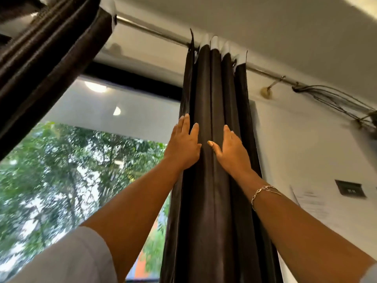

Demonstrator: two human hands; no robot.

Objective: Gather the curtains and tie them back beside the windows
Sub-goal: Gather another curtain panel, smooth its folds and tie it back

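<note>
Curtain hangs bunched; left hand and right hand press it, each grip spread flat

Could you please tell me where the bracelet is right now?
In the head view, the bracelet circles the right forearm, just right of the gathered dark curtain.

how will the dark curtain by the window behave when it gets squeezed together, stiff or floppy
Probably floppy: the curtain hangs from the rod in long soft folds, so it should squeeze together easily. Its sheen suggests a smooth, perhaps slippery cloth that may slide under the flat left hand and right hand. It likely spreads out unless tied.
</note>
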